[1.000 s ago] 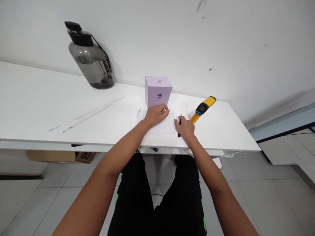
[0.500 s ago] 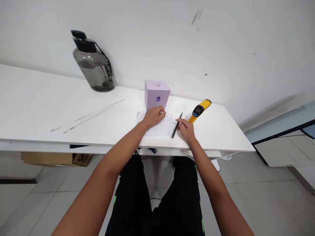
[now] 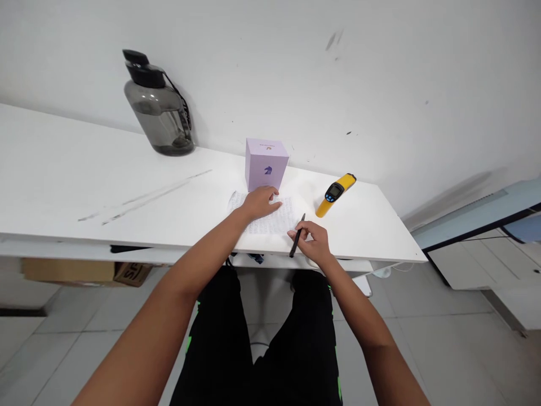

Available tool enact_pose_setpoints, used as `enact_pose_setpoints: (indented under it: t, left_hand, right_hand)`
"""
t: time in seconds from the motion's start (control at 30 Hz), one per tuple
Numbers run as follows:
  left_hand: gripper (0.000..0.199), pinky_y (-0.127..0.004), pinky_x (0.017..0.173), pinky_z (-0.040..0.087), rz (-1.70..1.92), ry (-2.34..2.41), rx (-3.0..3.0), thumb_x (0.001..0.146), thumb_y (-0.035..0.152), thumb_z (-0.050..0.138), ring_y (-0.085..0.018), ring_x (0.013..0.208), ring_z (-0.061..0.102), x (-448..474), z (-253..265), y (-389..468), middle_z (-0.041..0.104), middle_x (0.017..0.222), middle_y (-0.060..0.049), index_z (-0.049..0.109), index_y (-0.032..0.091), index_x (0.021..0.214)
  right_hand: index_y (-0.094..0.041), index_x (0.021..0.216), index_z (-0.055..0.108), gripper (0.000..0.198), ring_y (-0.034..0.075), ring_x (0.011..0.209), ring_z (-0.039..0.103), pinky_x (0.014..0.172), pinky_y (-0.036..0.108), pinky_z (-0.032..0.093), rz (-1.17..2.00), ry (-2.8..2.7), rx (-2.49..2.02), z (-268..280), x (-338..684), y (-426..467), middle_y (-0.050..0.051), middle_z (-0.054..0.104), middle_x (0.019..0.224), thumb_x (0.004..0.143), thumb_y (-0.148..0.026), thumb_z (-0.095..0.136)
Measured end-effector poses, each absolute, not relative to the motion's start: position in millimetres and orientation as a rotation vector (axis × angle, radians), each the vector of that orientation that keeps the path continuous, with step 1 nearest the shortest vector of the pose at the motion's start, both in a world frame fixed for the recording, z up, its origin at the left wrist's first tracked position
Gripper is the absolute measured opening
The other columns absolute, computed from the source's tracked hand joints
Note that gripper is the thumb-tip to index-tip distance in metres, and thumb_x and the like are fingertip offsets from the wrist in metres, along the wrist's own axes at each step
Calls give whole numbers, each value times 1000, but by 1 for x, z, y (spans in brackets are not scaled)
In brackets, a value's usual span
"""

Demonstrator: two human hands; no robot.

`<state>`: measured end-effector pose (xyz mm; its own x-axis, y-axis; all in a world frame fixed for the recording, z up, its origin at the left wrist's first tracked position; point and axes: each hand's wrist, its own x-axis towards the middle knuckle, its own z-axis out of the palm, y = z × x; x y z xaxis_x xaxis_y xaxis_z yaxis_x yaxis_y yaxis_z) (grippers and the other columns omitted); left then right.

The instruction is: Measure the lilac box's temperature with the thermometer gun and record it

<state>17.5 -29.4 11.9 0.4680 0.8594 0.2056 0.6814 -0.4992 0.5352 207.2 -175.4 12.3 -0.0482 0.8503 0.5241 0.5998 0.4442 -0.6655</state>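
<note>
My right hand (image 3: 315,241) pinches a black pen (image 3: 297,237) near the front edge of the white desk, just right of a sheet of paper. Dense handwriting seems to cover the paper (image 3: 270,221), though it is too small to read. Across its upper left part rests my left hand (image 3: 261,203), fingers loosely stretched and thumb apart, holding nothing. Right behind that hand stands a lilac box (image 3: 267,164) with a dark blue emblem on its front. To the right of the pen lies a yellow infrared thermometer (image 3: 336,193) with a small screen and blue buttons.
A large grey bottle (image 3: 160,113) with a black lid, part filled, stands at the back left against the wall. Below the white desk (image 3: 147,217) sits a cardboard box (image 3: 76,272) at the left. My legs are under the desk.
My right hand has come down toward the front edge with the pen, away from the thermometer, which now shows in full. My left hand's fingers have loosened and spread on the paper.
</note>
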Motion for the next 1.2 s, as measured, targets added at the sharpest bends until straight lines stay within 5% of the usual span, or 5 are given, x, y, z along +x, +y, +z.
enact_pose_setpoints:
  t: [0.17, 0.4, 0.6, 0.77, 1.2]
  left_hand:
    - [83, -50, 116, 40, 556, 1139, 2427, 77, 70, 69, -38, 143, 48, 16, 13, -31, 57, 153, -11, 55, 23, 145]
    - [94, -50, 125, 28, 372, 1158, 2483, 82, 76, 60, -38, 153, 39, 19, 11, -29, 45, 164, -12, 42, 23, 157]
    - [95, -51, 125, 30, 376, 1175, 2455, 81, 78, 61, -39, 153, 39, 18, 7, -27, 45, 164, -12, 43, 23, 157]
    - [88, -49, 124, 31, 386, 1193, 2449, 83, 73, 61, -37, 152, 41, 19, 9, -29, 49, 162, -10, 47, 25, 155]
    - [72, -45, 119, 40, 403, 1211, 2461, 85, 62, 67, -35, 145, 50, 22, 15, -36, 58, 154, -7, 57, 25, 146]
  right_hand:
    - [-24, 77, 69, 37, 14, 54, 51, 59, 31, 47, 341, -1743, -1276, 4, 222, -166, 0, 58, 60, 91, -57, 60]
    - [-22, 130, 65, 57, 15, 68, 64, 72, 34, 55, 853, -1525, -1225, 2, 230, -148, 6, 76, 98, 96, -64, 50]
    - [-21, 84, 66, 37, 14, 65, 56, 64, 28, 47, 799, -1463, -1299, 0, 232, -138, 0, 62, 71, 83, -58, 69]
    - [-21, 108, 66, 45, 10, 47, 42, 50, 27, 36, 1035, -1386, -1202, -4, 232, -133, 0, 69, 73, 91, -60, 52]
    - [-22, 70, 69, 68, 18, 61, 56, 66, 31, 45, 745, -1345, -1502, -1, 224, -137, 0, 54, 53, 91, -79, 41]
